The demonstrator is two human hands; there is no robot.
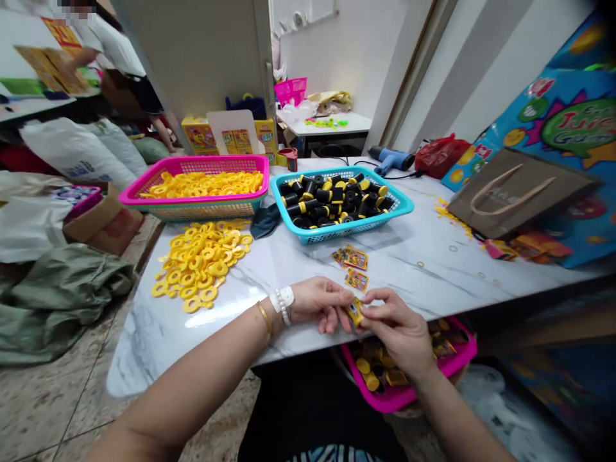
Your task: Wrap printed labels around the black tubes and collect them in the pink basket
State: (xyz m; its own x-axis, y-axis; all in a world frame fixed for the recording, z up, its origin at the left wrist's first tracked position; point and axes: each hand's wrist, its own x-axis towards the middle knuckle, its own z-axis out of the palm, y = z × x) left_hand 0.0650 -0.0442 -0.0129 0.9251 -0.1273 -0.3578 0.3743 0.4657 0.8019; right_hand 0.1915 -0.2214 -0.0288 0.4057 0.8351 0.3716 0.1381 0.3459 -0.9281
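Note:
My left hand (pixel 323 303) and my right hand (pixel 399 324) meet over the front edge of the marble-look table. Between their fingertips they pinch a small yellow printed piece (pixel 355 313); whether it is a loose label or a labelled canister I cannot tell. Just beyond the fingers lie several printed labels (pixel 355 259) in orange, yellow and purple. Further back, a blue basket (pixel 304 236) holds black canisters (pixel 332 197) with yellow ends. Below my right hand, a pink basket (pixel 392 403) contains yellow-and-black canisters (pixel 370 375) with printed wraps, partly hidden by my forearm.
Yellow plastic rings (pixel 202 256) are heaped at the left; more fill a pink basket (pixel 192 204) behind them. A blue heat gun (pixel 391 159), a red bag (pixel 440 156) and a grey paper bag (pixel 510 192) stand back right. Another person (pixel 120 54) is at far left.

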